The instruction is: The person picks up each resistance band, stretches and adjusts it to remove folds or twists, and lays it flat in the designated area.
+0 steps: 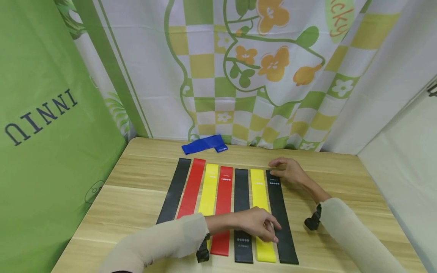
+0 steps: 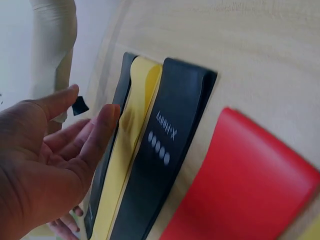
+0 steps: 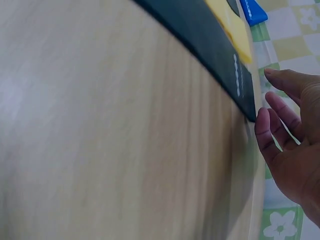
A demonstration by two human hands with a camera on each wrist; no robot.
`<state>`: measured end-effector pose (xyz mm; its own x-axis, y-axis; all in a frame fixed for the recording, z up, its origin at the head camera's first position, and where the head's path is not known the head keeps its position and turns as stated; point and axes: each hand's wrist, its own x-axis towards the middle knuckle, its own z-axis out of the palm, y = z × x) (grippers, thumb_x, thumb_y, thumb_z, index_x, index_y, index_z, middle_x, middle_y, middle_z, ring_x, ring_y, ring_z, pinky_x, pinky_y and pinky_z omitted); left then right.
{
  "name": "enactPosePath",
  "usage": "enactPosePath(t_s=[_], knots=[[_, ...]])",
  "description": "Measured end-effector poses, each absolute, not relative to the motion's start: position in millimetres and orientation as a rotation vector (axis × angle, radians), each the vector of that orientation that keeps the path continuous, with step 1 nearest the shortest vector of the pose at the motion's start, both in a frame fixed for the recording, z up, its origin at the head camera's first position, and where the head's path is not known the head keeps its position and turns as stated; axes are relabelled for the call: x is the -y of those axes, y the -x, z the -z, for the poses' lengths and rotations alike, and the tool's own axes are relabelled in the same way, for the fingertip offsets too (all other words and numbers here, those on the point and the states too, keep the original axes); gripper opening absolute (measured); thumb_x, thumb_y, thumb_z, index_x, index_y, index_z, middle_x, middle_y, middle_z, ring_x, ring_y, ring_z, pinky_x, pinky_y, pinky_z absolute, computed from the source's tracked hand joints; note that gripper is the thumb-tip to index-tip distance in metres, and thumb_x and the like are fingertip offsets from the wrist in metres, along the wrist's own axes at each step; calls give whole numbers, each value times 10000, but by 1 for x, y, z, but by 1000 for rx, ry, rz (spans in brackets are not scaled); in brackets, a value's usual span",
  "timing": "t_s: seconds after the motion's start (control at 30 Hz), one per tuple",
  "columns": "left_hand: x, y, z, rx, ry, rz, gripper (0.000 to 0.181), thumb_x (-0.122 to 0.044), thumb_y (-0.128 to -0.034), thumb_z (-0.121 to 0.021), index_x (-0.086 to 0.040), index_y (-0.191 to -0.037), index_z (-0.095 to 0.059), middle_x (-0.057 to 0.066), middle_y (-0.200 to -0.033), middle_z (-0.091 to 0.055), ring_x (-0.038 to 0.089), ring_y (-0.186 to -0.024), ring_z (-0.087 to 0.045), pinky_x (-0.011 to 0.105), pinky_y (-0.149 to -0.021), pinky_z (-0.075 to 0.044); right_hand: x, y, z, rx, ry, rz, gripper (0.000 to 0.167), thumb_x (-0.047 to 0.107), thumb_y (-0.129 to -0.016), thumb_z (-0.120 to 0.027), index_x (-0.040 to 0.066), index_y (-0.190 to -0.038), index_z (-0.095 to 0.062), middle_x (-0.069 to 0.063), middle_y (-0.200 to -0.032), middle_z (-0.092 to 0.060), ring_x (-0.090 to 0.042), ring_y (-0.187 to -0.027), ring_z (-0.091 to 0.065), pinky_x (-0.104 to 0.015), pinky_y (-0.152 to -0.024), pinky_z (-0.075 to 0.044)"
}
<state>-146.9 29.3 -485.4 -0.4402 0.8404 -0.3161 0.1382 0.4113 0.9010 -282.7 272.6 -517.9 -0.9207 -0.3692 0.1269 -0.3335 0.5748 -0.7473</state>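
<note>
Several flat resistance bands lie side by side on a wooden table in the head view. Rightmost is a black band (image 1: pixel 280 204), beside a yellow band (image 1: pixel 258 189) and another black band (image 1: pixel 241 189) marked X-Heavy. My left hand (image 1: pixel 257 223) is over the near part of the rightmost two, its fingers loosely bent; the left wrist view shows nothing held in this hand (image 2: pixel 55 155). At the far end of the rightmost black band is my right hand (image 1: pixel 290 171). In the right wrist view its fingers (image 3: pixel 265 132) are relaxed near the band's corner; contact is unclear.
Farther left lie a red band (image 1: pixel 224 197), a yellow band (image 1: pixel 209 189), a second red band (image 1: pixel 192 185) and a black band (image 1: pixel 175 189). A folded blue band (image 1: pixel 205 144) is near the table's back edge. Behind hangs a patterned curtain (image 1: pixel 246 113).
</note>
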Motion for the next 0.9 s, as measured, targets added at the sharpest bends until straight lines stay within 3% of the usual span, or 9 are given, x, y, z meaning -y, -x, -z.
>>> enactPosePath(t_s=[0.23,0.37,0.47,0.6,0.7,0.9], knots=[[-11,161,484,-1935,-930,-1138,402,-86,-971,-775,-17,-1358,-693,9,-1031,-801,4,-799,-714,158,-723,-573,-259,289,513,-2778,671,1272,275,81,-940,-811,-11,-1192,-752,-211,-1227,-734,-413,-1137,-662,-553,-942,-555],[3,171,483,-2005,-963,-1175,435,-118,-965,-791,-25,-1377,-686,71,-1123,-788,-9,-878,-722,136,-795,-564,-250,294,511,-2774,729,1297,295,57,-935,-810,-37,-1206,-744,-231,-1216,-735,-438,-1126,-683,-608,-949,-559],[14,180,483,-2068,-990,-1194,464,-138,-968,-792,-17,-1398,-666,133,-1192,-762,0,-942,-724,140,-840,-569,-243,296,509,-2762,731,1316,319,55,-940,-803,-55,-1231,-731,-240,-1220,-732,-446,-1129,-693,-540,-913,-597],[31,195,483,-2156,-990,-1225,471,-162,-991,-768,-16,-1420,-640,149,-1236,-739,15,-996,-715,162,-882,-570,-231,299,507,-2735,700,1355,329,52,-949,-790,-65,-1249,-720,-248,-1237,-727,-454,-1141,-692,-295,-807,-612],[47,208,485,-2208,-955,-1267,474,-174,-1011,-747,-23,-1443,-622,138,-1259,-735,67,-1042,-719,207,-922,-567,-221,302,505,-2705,664,1385,345,79,-961,-786,-52,-1271,-714,-241,-1280,-713,-452,-1177,-679,-200,-752,-586],[78,235,490,-2305,-899,-1395,479,-175,-1011,-746,-34,-1452,-620,172,-1284,-725,204,-1136,-711,333,-990,-588,-203,307,500,-2639,603,1478,378,101,-991,-761,-44,-1331,-681,-244,-1351,-678,-425,-1251,-643,-361,-848,-614]])
